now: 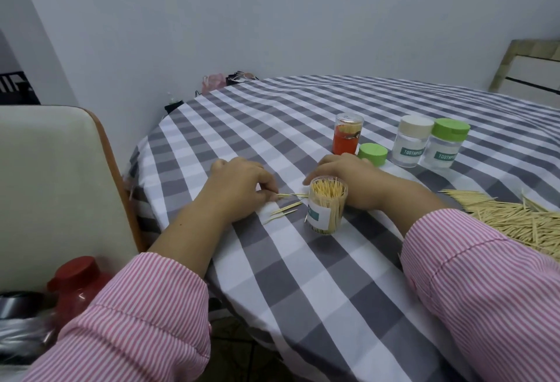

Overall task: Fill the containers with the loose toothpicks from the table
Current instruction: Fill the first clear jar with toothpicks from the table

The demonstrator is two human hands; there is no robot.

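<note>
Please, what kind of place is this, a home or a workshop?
Most likely a home dining room. A round table wears a grey checked cloth, a cushioned chair stands beside it, and bags lie on the floor by a plain white wall.

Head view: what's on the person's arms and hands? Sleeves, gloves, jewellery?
Both arms wear the same shirt: pink with thin white vertical stripes, stitched cuffs pushed up to mid-forearm, a small button at the left sleeve cuff. The right sleeve matches. The left hand and right hand are bare: no gloves, and no rings or watch visible.
</note>
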